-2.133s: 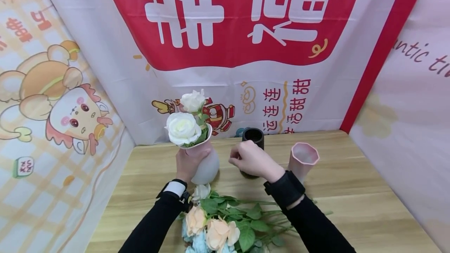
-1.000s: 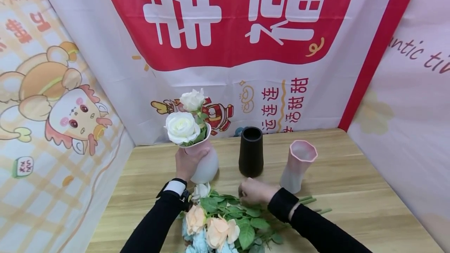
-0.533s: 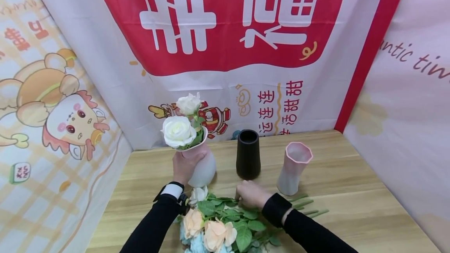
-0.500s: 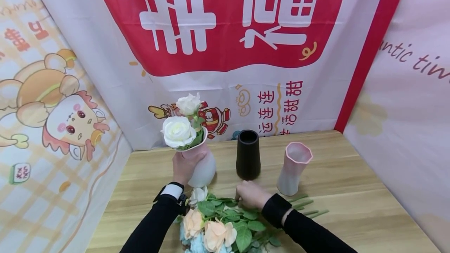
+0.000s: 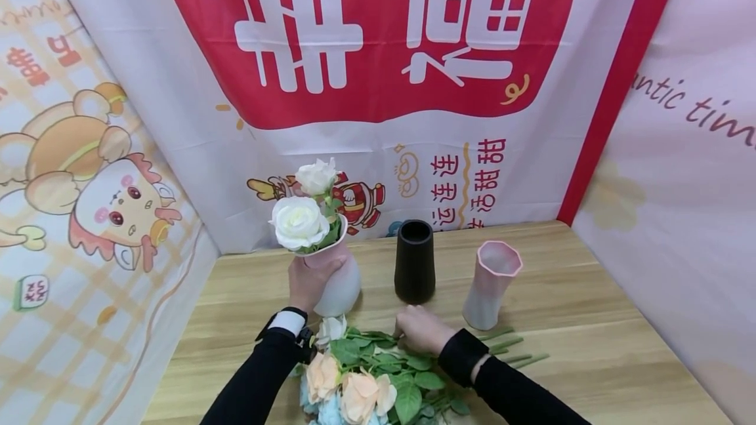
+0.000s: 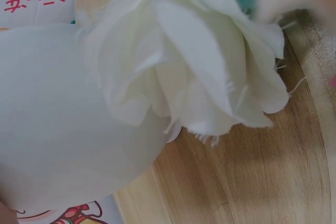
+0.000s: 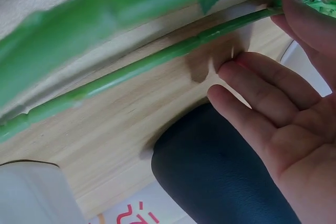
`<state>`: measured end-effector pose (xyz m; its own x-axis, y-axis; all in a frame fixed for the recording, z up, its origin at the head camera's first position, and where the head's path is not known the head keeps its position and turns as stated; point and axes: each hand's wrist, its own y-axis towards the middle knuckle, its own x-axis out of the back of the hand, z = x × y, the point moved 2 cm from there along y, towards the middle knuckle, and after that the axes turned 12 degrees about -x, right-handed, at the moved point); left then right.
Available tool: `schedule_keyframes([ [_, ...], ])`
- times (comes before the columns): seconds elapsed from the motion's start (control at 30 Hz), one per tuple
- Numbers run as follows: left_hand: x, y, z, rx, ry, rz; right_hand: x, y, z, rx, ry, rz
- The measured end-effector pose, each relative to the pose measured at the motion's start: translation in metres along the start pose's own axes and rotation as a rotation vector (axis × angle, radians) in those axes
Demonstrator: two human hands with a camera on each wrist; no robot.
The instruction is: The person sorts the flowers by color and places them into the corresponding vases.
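My left hand (image 5: pixel 307 281) grips the neck of a pink-to-white round vase (image 5: pixel 340 290) holding two white roses (image 5: pixel 300 223). Below that vase lies a loose white rose (image 5: pixel 331 330), whose ruffled bloom (image 6: pixel 189 51) fills the left wrist view beside the vase's pale belly (image 6: pixel 63 114). Low over the flower pile, my right hand (image 5: pixel 422 330) is among the leaves and stems. In the right wrist view, its thumb and forefinger pinch a thin green stem (image 7: pixel 142 66), while the other fingers are extended beneath. The left fingers are outside the left wrist view.
A black vase (image 5: pixel 415 261) stands behind my right hand, with a pink-rimmed faceted vase (image 5: pixel 490 287) to its right. Peach roses (image 5: pixel 360 395) and blue flowers (image 5: pixel 331 410) lie at the table's front, their stems (image 5: pixel 508 346) pointing right. Printed cloth (image 5: pixel 378 133) hangs behind the table.
My right hand has come down from in front of the black vase to the stems and pinches one there. My left hand keeps its grip on the vase. The head view has shifted slightly.
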<state>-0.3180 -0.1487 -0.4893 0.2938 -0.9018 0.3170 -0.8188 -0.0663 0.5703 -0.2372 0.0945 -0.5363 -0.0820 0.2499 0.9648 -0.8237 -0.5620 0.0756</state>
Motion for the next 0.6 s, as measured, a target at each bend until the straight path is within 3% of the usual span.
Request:
schedule_keyframes([
  [0.43, -0.0034, -0.0004, -0.0023, -0.020, 0.002, 0.015, -0.0063, 0.0008, -0.0065, -0.007, -0.026, -0.085],
  [0.6, -0.0016, 0.0003, 0.0019, -0.036, 0.007, 0.007, -0.0037, 0.0028, -0.0038, -0.016, -0.015, -0.070],
])
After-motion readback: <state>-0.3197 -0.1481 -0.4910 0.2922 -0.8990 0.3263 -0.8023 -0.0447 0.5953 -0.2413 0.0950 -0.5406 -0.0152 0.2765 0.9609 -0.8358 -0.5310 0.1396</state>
